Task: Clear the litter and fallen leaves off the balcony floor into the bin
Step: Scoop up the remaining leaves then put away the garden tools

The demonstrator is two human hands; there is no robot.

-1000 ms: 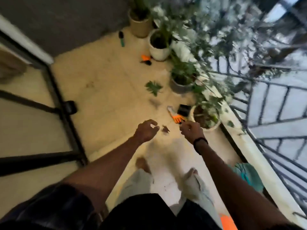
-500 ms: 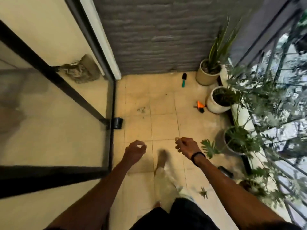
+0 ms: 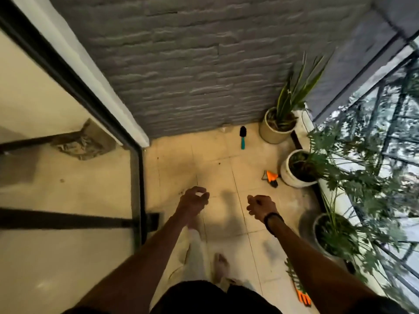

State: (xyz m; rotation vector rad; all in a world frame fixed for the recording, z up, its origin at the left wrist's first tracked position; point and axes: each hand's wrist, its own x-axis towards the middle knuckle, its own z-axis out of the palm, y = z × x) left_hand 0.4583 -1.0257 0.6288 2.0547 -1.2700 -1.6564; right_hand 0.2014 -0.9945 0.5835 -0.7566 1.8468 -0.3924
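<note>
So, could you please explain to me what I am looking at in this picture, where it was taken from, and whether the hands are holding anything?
There is no machine here: a person wears a camera on the head, so the one view looks forward and down past their own arms. The left hand and the right hand, which has a dark band at the wrist, are both raised over the tiled balcony floor. Both have curled fingers; the picture is too blurred to tell whether either grip holds litter. On the floor lie a teal-handled brush near the grey wall, an orange and black tool beside a white pot, and a few dark specks of debris. A beige pot stands in the corner, and another potted plant stands along the railing. No bin is in view.
</note>
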